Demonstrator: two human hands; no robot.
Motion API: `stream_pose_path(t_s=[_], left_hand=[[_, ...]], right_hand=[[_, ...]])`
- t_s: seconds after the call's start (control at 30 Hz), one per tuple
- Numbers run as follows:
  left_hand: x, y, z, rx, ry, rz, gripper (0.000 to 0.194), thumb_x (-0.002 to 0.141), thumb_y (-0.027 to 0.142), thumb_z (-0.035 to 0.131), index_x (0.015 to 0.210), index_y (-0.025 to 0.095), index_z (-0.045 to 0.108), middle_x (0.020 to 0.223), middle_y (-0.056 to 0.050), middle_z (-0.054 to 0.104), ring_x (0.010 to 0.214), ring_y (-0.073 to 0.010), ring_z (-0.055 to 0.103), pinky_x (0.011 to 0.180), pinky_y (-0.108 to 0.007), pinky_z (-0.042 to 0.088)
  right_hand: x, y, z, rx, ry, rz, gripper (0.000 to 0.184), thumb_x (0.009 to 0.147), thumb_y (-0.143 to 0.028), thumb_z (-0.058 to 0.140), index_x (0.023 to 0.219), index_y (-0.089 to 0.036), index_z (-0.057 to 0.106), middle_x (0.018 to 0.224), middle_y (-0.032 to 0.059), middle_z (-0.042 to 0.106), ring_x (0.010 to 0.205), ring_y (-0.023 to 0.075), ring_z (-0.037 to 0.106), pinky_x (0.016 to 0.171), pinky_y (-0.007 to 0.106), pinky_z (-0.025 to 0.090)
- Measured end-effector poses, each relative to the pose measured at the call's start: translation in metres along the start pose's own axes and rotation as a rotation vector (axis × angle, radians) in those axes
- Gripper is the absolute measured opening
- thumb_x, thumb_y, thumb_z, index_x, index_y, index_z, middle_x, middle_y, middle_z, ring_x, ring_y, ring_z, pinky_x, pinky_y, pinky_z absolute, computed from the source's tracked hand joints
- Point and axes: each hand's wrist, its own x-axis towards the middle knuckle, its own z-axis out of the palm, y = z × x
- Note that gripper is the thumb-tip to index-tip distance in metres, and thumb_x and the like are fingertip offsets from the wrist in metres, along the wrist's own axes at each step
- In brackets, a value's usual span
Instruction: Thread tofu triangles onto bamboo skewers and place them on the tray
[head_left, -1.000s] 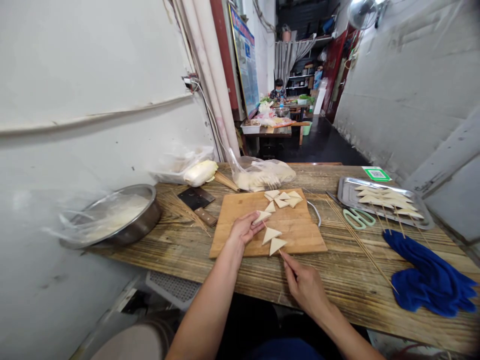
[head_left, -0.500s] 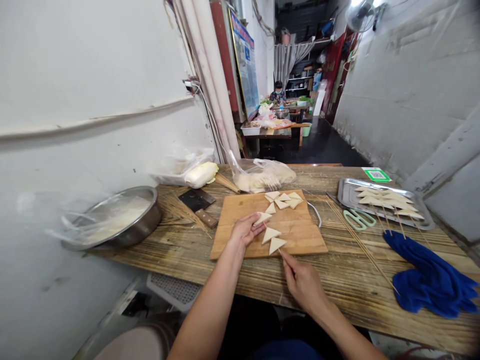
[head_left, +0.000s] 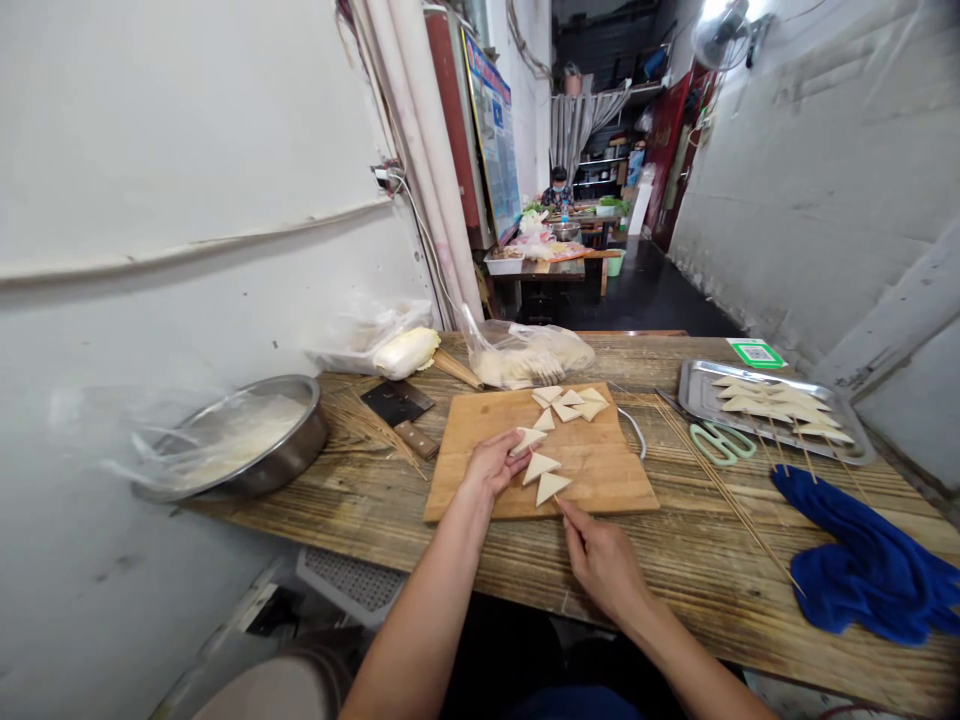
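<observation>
Over a brown wooden table (head_left: 675,560), left hand (head_left: 491,465) is pinching a white triangular slice (head_left: 529,440), right hand (head_left: 600,555) a thin wooden skewer (head_left: 557,500), threading barely advancing

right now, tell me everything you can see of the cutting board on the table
The cutting board is a flat, light-brown rectangle that looks like wood, with faint grain. It lies flat on the table, between the cleaver and the scissors. Loose pale triangles rest on its far part. The left hand and skewered triangles are over its near part; whether they touch it is unclear. A pale loop curves beside its right edge, possibly attached.
</observation>
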Motion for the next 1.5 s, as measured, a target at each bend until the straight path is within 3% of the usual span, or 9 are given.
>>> stream_pose_path(t_s=[0.27, 1.5], left_hand=[[-0.006, 0.002, 0.003, -0.056, 0.015, 0.033, 0.01, 0.081, 0.018, 0.055, 0.086, 0.01, 0.056, 0.077, -0.011, 0.067, 0.065, -0.0179, 0.066, 0.06, -0.028, 0.055], [-0.001, -0.002, 0.006, -0.043, 0.045, 0.047, 0.007, 0.077, 0.011, 0.056, 0.075, 0.008, 0.061, 0.063, -0.008, 0.065, 0.054, -0.0154, 0.063, 0.054, -0.025, 0.053]], right_hand=[[0.001, 0.006, 0.006, 0.056, 0.02, -0.044, 0.039, 0.088, -0.022, 0.033, 0.116, -0.013, 0.059, 0.075, 0.0104, 0.072, 0.054, 0.0169, 0.065, 0.053, 0.021, 0.046], [0.015, 0.0, 0.007, -0.016, -0.001, -0.005, 0.038, 0.086, -0.019, 0.037, 0.116, -0.014, 0.059, 0.08, 0.0102, 0.072, 0.062, 0.0202, 0.068, 0.057, 0.025, 0.049]])
